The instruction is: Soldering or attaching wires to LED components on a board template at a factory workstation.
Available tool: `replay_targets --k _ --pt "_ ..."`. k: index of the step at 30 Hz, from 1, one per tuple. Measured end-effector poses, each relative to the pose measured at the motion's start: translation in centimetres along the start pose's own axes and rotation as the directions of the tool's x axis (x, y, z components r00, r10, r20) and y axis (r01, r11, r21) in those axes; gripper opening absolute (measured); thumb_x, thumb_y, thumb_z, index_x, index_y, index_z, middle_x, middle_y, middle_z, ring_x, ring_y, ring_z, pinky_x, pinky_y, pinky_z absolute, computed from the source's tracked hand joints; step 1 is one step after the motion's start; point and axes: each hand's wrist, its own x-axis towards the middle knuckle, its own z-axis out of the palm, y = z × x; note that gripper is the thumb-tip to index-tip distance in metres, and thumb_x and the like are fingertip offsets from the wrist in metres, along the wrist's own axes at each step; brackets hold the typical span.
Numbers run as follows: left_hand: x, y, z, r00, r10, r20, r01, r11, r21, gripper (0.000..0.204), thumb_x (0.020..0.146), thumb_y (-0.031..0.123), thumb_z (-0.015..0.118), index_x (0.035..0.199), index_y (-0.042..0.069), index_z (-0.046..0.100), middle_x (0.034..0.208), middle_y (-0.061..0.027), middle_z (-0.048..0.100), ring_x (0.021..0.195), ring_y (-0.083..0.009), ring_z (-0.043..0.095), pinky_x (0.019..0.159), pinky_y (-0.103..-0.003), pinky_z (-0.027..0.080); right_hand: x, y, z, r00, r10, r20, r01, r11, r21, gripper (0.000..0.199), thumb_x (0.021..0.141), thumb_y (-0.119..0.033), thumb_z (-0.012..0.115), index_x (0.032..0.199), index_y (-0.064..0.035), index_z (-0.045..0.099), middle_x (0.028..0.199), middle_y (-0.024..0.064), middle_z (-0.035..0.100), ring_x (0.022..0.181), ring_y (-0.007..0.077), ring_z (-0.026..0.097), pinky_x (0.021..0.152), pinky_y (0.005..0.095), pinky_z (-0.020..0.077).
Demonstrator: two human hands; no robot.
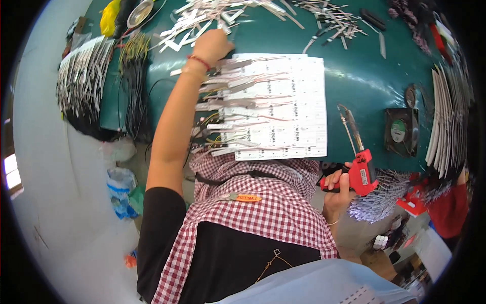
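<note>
My right hand (338,188) is wrapped round the handle of a red soldering gun (361,173), whose metal tip points up and away over the green table. At the near edge of a pile of white strips (202,20), my left hand (213,46) is closed with its back toward me. What its fingers hold, if anything, is hidden. Just below that hand lies a white printed sheet (309,109). Across its left half run several thin strips with wires (248,104), laid in rows.
At left hang bundles of white strips (88,71) and black cables (135,96). A smaller strip pile (336,20) lies at the far right of the green table (354,81). A black fan (401,131) and a stack of strips (445,121) stand at right. A red sleeve (450,210) shows beyond.
</note>
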Motion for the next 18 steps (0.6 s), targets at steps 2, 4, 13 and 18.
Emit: replay_targets --k 2,4,13,18 --pt "0.1 -0.2 -1.0 0.987 0.043 -0.156 -0.089 0.949 -0.302 0.035 0.077 0.03 0.064 0.074 -0.004 0.062 0.071 -0.02 0.062 0.066 -0.0315 0.062 0.062 -0.039 0.048 -0.5 -0.2 0.0 0.996 -0.075 -0.051 0.074 0.997 -0.029 0.029 0.09 -0.01 0.047 0.116 0.0013 0.041 0.063 0.0053 0.045 0.048 0.0114 0.04 0.047 0.0275 0.0385" --pt "-1.7 1.2 -2.0 0.915 0.093 -0.392 -0.349 0.669 -0.657 0.022 0.077 0.014 0.063 0.064 0.002 0.05 0.054 -0.0016 0.045 0.049 -0.0117 0.041 0.048 -0.028 0.037 -0.4 0.6 -1.0 0.998 -0.067 0.005 0.067 0.991 -0.117 0.028 0.09 -0.01 0.046 0.115 0.0028 0.041 0.059 0.0052 0.045 0.047 0.0112 0.04 0.046 0.028 0.0387" --pt "-14.1 10.5 -2.7 0.999 0.053 0.007 0.001 0.121 -0.993 0.015 0.087 0.001 0.049 0.099 -0.005 0.056 0.076 -0.008 0.058 0.056 -0.0096 0.052 0.051 -0.02 0.042 0.8 -2.2 0.7 0.995 -0.027 -0.095 0.029 0.999 0.019 0.029 0.086 -0.006 0.051 0.113 0.0037 0.047 0.058 0.004 0.046 0.048 0.0115 0.045 0.051 0.0279 0.0425" --pt "-16.3 9.5 -0.4 0.996 0.045 -0.08 -0.086 0.156 -0.984 0.018 0.086 -0.003 0.051 0.102 -0.007 0.058 0.08 -0.0082 0.061 0.063 -0.0122 0.057 0.059 -0.022 0.047 1.0 -2.0 0.7 0.995 -0.001 -0.102 0.006 0.999 0.047 0.029 0.086 -0.007 0.052 0.112 0.0037 0.047 0.058 0.004 0.047 0.048 0.0111 0.044 0.05 0.0284 0.0425"
